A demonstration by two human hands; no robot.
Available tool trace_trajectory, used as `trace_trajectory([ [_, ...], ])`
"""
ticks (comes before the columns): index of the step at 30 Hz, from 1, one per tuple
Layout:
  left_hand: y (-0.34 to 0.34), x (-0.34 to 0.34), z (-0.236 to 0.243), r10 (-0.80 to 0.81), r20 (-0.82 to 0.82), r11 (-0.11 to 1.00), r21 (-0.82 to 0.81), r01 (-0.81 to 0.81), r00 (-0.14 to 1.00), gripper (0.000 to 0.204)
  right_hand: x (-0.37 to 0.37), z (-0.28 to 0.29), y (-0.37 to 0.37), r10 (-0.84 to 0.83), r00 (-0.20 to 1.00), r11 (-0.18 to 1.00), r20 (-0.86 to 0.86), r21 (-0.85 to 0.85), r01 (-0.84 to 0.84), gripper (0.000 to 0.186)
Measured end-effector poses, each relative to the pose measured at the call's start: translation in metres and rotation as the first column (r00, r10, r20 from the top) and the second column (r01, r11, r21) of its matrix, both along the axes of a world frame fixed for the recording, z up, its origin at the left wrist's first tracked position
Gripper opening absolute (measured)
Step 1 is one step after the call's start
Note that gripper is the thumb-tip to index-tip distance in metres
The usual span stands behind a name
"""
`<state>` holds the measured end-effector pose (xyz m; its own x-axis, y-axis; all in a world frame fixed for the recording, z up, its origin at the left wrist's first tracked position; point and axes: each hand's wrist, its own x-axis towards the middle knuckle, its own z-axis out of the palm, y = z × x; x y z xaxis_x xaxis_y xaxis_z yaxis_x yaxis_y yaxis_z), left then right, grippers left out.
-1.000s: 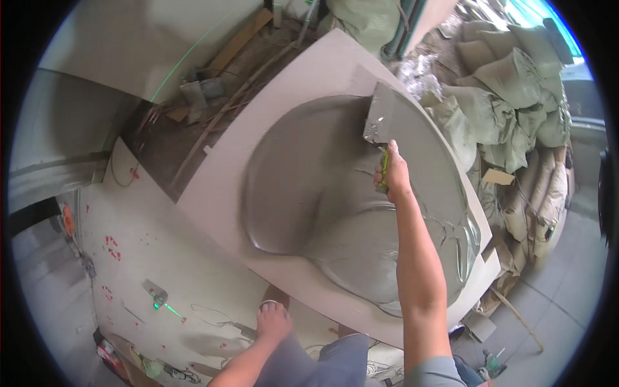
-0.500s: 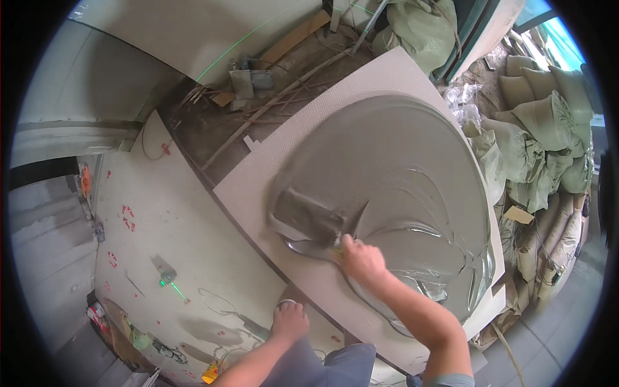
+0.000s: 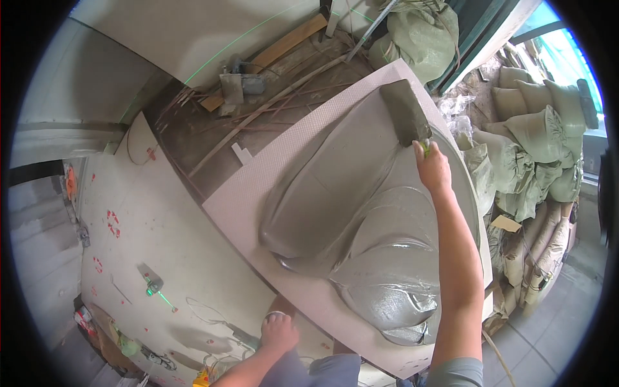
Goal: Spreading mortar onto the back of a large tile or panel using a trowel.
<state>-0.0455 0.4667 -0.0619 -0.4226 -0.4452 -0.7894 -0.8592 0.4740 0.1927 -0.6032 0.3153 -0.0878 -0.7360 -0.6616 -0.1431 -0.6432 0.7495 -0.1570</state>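
Observation:
My right hand (image 3: 433, 169) is closed around the yellow-green handle of a trowel (image 3: 405, 113). The trowel's broad rectangular blade lies on wet grey mortar near the far corner of a big pale slab (image 3: 242, 193) with a dimpled surface. A smooth, flattened band runs through the mortar (image 3: 335, 174) on the left; on the right and near side it stays thick, ridged and glossy. My left hand (image 3: 279, 332) rests on my bent leg by the slab's near left edge, seemingly holding nothing, its fingertips partly hidden.
Left of the slab lies a pale floor panel (image 3: 155, 238) with red marks and a green-lit laser device (image 3: 153, 285). Stacked sacks (image 3: 529, 138) line the right side. Beyond the slab are pipes, wood strips and a large tied sack (image 3: 422, 39).
My right hand swept the trowel from the mortar's near left edge up and right to the far corner, leaving a smoothed band. My left hand stayed on the leg. The view shifted slightly.

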Motion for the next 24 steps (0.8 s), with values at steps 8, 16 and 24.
trace_trajectory([
  [8,-0.013,-0.004,-0.001,-0.047,-0.087,0.996,-0.075,0.041,0.995,0.03,-0.054,-0.015,0.015,-0.401,0.882,0.913,0.245,0.029,0.407,0.071],
  [16,-0.025,-0.009,0.002,-0.063,-0.017,0.998,-0.03,0.063,0.998,0.032,-0.09,-0.011,0.115,-0.68,0.682,0.72,0.27,0.069,0.69,0.074],
  [24,-0.026,-0.013,-0.003,-0.04,-0.083,0.998,-0.043,0.037,0.996,0.032,-0.072,0.001,0.206,-0.523,0.833,0.851,-0.18,-0.163,0.499,0.062],
])
